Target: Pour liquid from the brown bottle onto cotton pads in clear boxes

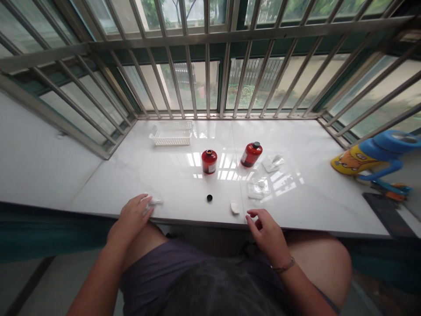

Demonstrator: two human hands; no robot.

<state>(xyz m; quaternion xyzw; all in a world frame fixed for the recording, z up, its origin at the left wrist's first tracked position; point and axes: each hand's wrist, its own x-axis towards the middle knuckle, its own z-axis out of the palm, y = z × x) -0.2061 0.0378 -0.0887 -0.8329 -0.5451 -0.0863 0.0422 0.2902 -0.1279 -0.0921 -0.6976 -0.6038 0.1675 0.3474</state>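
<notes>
My left hand [133, 217] is at the counter's front edge, its fingers closed over a small crumpled piece of clear plastic [158, 202] that is partly hidden. My right hand [267, 230] hovers by the same edge, fingers curled, with a gap between thumb and forefinger and nothing seen in it. Just left of it lies a small white pad [234, 208]. A black screw cap [209, 198] sits between my hands. Behind it stands an uncapped amber-red bottle [209, 163] with a white label. Another such bottle [251, 156], to its right, wears its black cap.
Two clear plastic packets [258, 191] [273, 162] lie right of centre. A white perforated basket [173, 141] stands at the back left. At the right are a blue and yellow flask [362, 156] and a dark phone-like slab [381, 213]. Metal bars [208, 79] line the window.
</notes>
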